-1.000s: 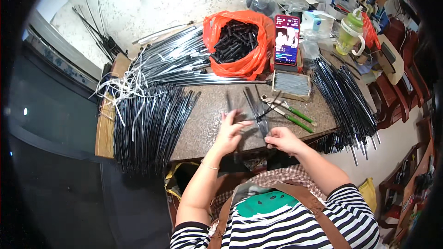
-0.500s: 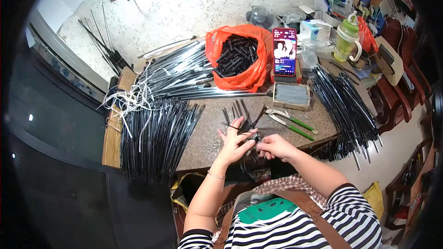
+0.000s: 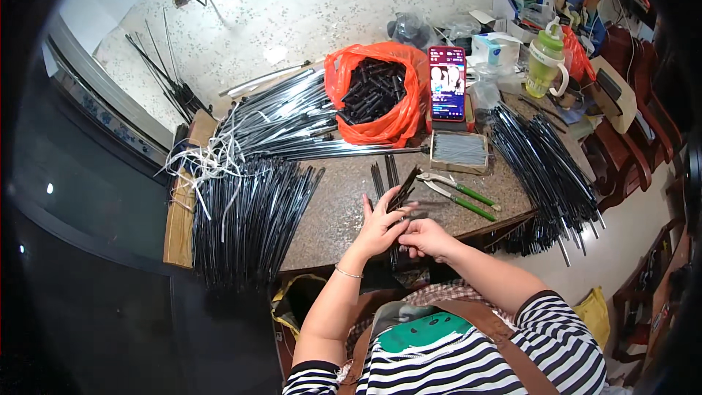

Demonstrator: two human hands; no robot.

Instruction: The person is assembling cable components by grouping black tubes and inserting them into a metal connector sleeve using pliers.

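Note:
Over the front of the table, my left hand (image 3: 379,230) is wrapped round a bunch of thin black rods (image 3: 406,189), with some fingers stretched out to the right. Close against it, my right hand (image 3: 428,240) has its fingers pinched together at the lower part of the rods; what lies between those fingertips is hidden. More black rods (image 3: 378,177) stick out beyond my left hand onto the tabletop. Just right of the bunch lie pincers with green handles (image 3: 468,202). A small box of thin grey pins (image 3: 459,151) stands behind them.
Bundles of black rods lie at the left (image 3: 248,219) and right (image 3: 545,172) of the table (image 3: 322,238). An orange plastic bag (image 3: 384,132) holds short black pieces. A lit phone (image 3: 447,84) leans behind the pin box, and a green-lidded bottle (image 3: 544,66) stands farther right.
The rods in my left hand have swung closer together and now slant up to the right. My right hand has shifted slightly left, nearer the left hand. The view has moved a little.

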